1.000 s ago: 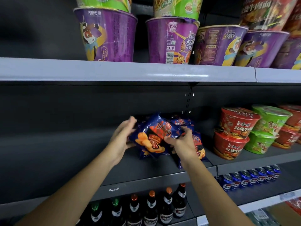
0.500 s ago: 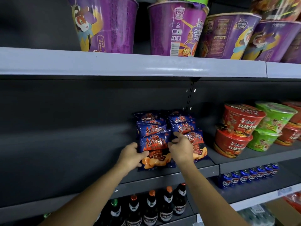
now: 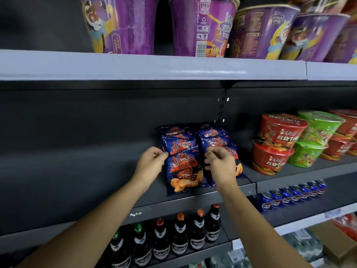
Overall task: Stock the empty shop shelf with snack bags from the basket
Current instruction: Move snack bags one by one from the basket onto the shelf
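Note:
Several blue snack bags stand in two rows on the dark shelf [image 3: 92, 182], right of its middle. My left hand [image 3: 149, 165] has its fingertips curled on the top-left corner of the front left snack bag [image 3: 183, 171]. Curled over the top edge of the front right snack bag [image 3: 238, 168], my right hand [image 3: 221, 167] hides most of it. More bags of the same kind [image 3: 178, 145] line up behind both. No basket shows in the view.
Red and green noodle bowls [image 3: 278, 146] are stacked just right of the bags. Purple noodle cups [image 3: 202, 26] fill the shelf above. Below stand dark bottles [image 3: 179, 236] and blue cans [image 3: 289, 196]. A cardboard box [image 3: 338, 244] sits at the lower right.
The bag carried in both hands now stands at the front of the left row. Both hands have moved up from the bags' lower parts to their top edges.

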Motion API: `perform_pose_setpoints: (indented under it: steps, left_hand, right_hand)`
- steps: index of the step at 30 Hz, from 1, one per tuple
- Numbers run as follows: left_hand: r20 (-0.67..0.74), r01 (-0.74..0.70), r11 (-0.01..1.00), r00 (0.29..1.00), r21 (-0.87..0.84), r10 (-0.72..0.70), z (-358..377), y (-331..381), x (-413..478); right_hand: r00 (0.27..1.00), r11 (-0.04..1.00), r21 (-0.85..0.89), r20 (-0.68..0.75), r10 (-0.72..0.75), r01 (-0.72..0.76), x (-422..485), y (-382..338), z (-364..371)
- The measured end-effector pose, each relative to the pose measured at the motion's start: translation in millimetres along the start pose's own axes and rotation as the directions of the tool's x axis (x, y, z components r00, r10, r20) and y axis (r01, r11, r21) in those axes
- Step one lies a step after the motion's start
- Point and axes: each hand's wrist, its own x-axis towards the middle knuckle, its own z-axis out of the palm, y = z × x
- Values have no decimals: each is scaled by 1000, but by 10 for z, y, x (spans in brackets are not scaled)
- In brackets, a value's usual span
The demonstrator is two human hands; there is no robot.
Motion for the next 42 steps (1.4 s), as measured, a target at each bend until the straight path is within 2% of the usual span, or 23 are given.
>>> perform_pose_setpoints:
  steps: [5,9,13,18,22,24,27,33,38,42]
  left_hand:
    - [168,-136,990,977,23,130,325,230,-349]
    - [340,-140,990,931,6,130,867,236,-690]
    - [560,-92,993,828,71,36,1507,-120,-1025]
    - [723,43,964,653,264,-228,2169,-1060,-1517]
    - [743,62,883,515,466,-428,2455,-1968,-1899]
    - [716,69,833,475,550,-512,2547,-2405,-2048]
    - [675,48,768,445,638,-588,2645,-2965,-2186]
    - [535,50,617,448,785,-716,2776,-3941,-2200]
    - [495,71,575,433,815,-754,2995,-4360,-2122]
    - [483,124,556,366,822,-796,3076,-4551,-2077]
  right_hand:
    - [1000,994,104,-18,-22,24,-185,-3,-298]
    - [990,988,152,-141,18,4,-355,217,-792]
    - [946,977,185,-284,160,-110,-669,753,-1439]
    - [809,918,177,-434,395,-354,-1282,1767,-2106]
    - [658,812,211,-493,570,-545,-1888,2604,-2352]
    - [593,749,235,-484,643,-620,-2172,3007,-2375]
    - [497,651,293,-455,739,-700,-2489,3579,-2299]
    - [340,478,390,-372,864,-787,-2609,4527,-1958]
    - [285,395,372,-317,904,-840,-2456,4968,-1751]
    - [247,341,357,-284,927,-869,-2340,5099,-1715]
